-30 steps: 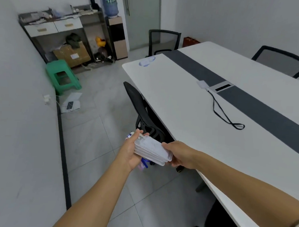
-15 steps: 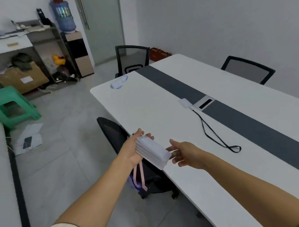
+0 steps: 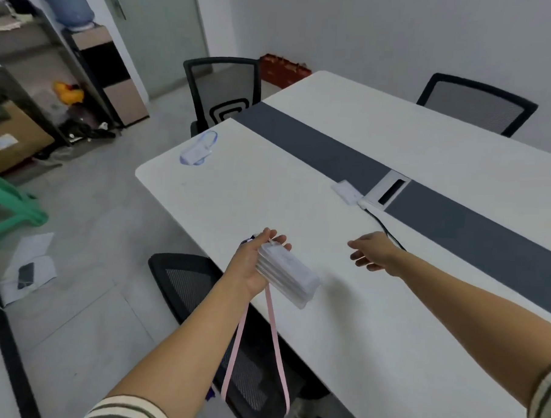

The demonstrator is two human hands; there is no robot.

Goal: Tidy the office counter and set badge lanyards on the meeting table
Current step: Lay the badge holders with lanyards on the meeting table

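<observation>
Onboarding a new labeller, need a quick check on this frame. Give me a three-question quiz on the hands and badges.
1. True or false: the right hand holds a badge.
2. Which colour is the strap hanging from the badge stack in the left hand? A black, B pink, C green.
3. Fill in: ___ badges already lie on the table.
Key: 1 false, it is open and empty. 2 B. 3 two: the blue-strap badge and the black-strap badge.
</observation>
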